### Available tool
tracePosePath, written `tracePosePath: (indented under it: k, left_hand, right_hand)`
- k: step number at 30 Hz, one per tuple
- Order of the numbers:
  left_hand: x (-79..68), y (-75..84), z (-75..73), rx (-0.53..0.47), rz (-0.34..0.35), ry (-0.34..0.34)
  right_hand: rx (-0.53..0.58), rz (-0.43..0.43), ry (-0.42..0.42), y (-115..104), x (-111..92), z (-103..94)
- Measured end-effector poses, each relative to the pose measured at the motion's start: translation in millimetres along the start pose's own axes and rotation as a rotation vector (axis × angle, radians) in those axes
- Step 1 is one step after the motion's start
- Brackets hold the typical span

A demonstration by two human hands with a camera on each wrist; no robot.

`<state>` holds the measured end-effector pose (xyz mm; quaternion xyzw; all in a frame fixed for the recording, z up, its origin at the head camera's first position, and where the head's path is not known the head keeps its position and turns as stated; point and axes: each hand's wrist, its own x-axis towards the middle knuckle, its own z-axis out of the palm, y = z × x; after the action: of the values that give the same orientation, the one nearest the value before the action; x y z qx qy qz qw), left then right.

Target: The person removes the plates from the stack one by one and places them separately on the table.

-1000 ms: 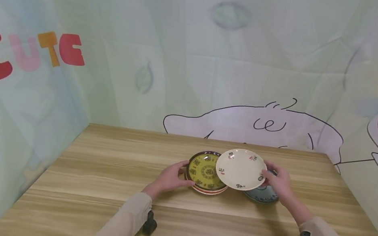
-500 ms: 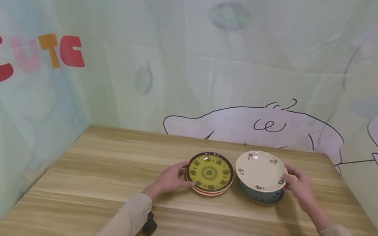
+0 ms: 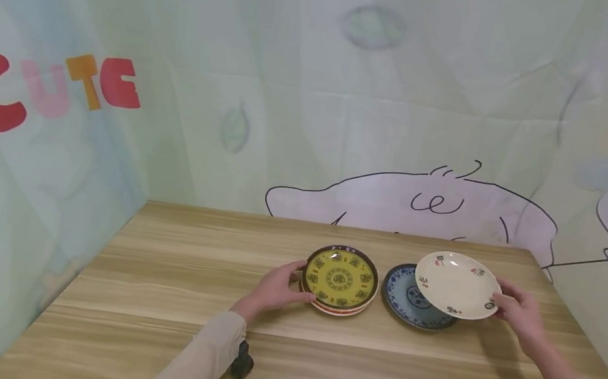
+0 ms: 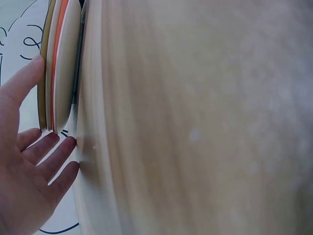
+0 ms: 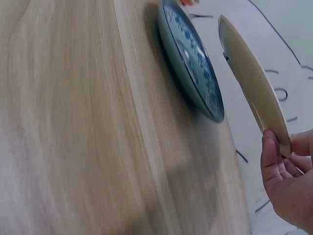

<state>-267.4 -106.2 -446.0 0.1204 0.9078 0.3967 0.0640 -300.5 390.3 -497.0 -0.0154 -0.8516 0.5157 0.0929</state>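
Note:
A cream plate with small dark and red motifs is held in the air by my right hand, which pinches its right rim between thumb and fingers. In the right wrist view the cream plate is seen edge-on, apart from the blue patterned plate on the table. That blue plate is partly covered by the cream one in the head view. My left hand rests at the left edge of a stack topped by a yellow-green plate. Its thumb touches the rim in the left wrist view; the fingers are spread and fairly straight.
The wooden table reaches to a printed cloth backdrop behind and at the sides. Beneath the yellow-green plate, pale and red-orange rims of other plates show.
My right hand has carried the cream plate rightward, from over the stack's edge, across the blue plate, to past its right side. The left hand and the stack have stayed in place.

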Motion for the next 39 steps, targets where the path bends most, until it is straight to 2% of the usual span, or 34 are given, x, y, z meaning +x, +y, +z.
tracePosePath:
  k: [9, 11, 15, 18, 33, 39]
  left_hand:
    - [0.4, 0.4, 0.4, -0.001, -0.002, -0.001]
    - [0.3, 0.9, 0.2, -0.003, -0.003, -0.002]
    - [-0.2, 1.1, 0.1, -0.006, -0.005, -0.004]
    - [-0.3, 0.5, 0.1, -0.011, 0.000, -0.004]
    - [-0.1, 1.1, -0.1, -0.003, 0.009, 0.000]
    - [0.0, 1.2, 0.2, -0.001, 0.017, 0.001]
  right_hand:
    - [0.014, 0.045, 0.051, -4, -18, -25.5]
    - [0.002, 0.082, 0.050, -12, -25, -28.8]
    - [0.028, 0.132, 0.038, -50, -48, -32.0]
    - [0.026, 0.146, 0.044, -62, -58, -34.6]
    - [-0.016, 0.292, 0.105, -48, -68, -40.4]
    - [-0.001, 0.325, 0.127, -46, -69, -40.2]
